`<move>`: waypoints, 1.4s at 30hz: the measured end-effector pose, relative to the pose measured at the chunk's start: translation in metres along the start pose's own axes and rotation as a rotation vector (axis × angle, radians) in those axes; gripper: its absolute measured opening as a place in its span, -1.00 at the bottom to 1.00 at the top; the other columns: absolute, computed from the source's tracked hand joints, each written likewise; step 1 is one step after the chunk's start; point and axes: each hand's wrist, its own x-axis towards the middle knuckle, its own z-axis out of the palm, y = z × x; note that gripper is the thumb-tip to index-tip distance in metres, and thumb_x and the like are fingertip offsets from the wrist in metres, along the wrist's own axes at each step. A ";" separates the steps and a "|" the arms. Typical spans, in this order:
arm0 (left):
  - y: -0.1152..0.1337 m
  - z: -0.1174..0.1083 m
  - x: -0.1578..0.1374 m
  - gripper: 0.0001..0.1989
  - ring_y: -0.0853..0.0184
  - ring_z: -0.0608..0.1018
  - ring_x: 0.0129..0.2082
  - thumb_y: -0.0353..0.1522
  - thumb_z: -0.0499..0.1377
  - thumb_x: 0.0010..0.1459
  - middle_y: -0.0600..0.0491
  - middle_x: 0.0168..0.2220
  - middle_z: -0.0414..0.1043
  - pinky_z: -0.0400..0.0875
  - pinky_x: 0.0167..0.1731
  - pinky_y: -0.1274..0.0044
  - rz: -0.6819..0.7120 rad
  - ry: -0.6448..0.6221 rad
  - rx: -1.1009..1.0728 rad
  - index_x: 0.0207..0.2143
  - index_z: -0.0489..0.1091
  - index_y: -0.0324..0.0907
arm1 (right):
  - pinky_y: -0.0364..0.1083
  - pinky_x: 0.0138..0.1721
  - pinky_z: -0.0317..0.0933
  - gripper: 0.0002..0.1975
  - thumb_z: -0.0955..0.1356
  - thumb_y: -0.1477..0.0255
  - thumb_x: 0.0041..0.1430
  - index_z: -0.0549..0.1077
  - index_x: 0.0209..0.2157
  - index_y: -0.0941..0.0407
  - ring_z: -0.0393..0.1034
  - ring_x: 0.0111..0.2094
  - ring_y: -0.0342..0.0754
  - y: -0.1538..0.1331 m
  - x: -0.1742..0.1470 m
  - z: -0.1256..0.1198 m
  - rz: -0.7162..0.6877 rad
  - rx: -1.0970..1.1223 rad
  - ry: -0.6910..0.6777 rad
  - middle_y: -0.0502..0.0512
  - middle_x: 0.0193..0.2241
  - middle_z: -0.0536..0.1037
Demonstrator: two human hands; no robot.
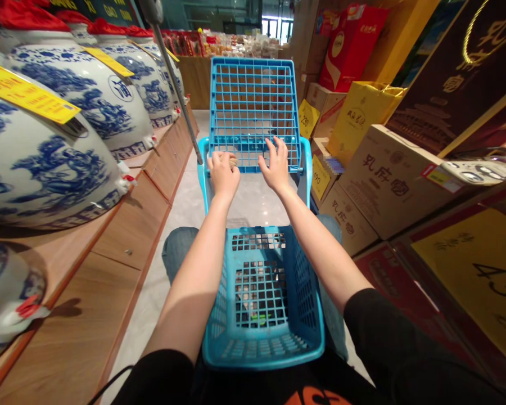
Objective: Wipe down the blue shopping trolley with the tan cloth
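Observation:
A blue shopping cart stands before me, its upper grid panel (254,63) tilted up at the far end. My left hand (224,175) is at the lower left of that panel, its fingers curled around something small and tan that I cannot make out. At the panel's lower right is my right hand (277,165), with fingers apart and nothing visible in it; whether its fingertips touch the grid is unclear. Between my forearms sits the cart's near blue basket (263,353), with nothing lying on its floor. My jeans-clad knees show on either side of it.
Large blue-and-white porcelain jars (80,90) line a wooden cabinet (126,225) on the left. Stacked cardboard boxes (390,174), a yellow gift bag (356,121) and price signs crowd the right. A metal pole (177,84) rises by the cart's left side. Packaged goods (236,45) lie far ahead.

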 end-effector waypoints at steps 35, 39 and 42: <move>-0.024 -0.015 0.024 -0.63 0.10 0.58 0.09 -0.55 0.07 0.21 -0.02 -0.04 0.61 0.54 0.18 0.28 0.056 0.117 -0.001 -0.17 0.60 -0.01 | 0.43 0.50 -0.05 -0.43 0.15 0.07 0.48 0.29 0.36 0.02 -0.07 0.54 0.27 0.000 -0.002 0.004 -0.042 -0.079 -0.044 0.29 0.43 0.23; -0.022 -0.022 0.008 -0.66 0.09 0.63 -0.02 -0.54 0.09 0.14 -0.03 -0.12 0.63 0.53 0.11 0.25 0.063 -0.077 0.019 -0.26 0.62 -0.07 | 0.45 0.50 -0.07 -0.42 0.14 0.08 0.47 0.27 0.37 0.02 -0.09 0.54 0.28 -0.001 -0.001 0.001 -0.032 -0.046 -0.041 0.28 0.45 0.21; -0.018 -0.031 0.016 -0.67 0.10 0.63 -0.03 -0.51 0.08 0.12 -0.03 -0.14 0.63 0.50 0.11 0.24 0.080 -0.146 -0.007 -0.24 0.63 -0.11 | 0.46 0.50 -0.08 -0.43 0.14 0.13 0.46 0.26 0.38 0.03 -0.09 0.54 0.28 -0.003 -0.002 -0.002 -0.013 -0.044 -0.055 0.30 0.44 0.23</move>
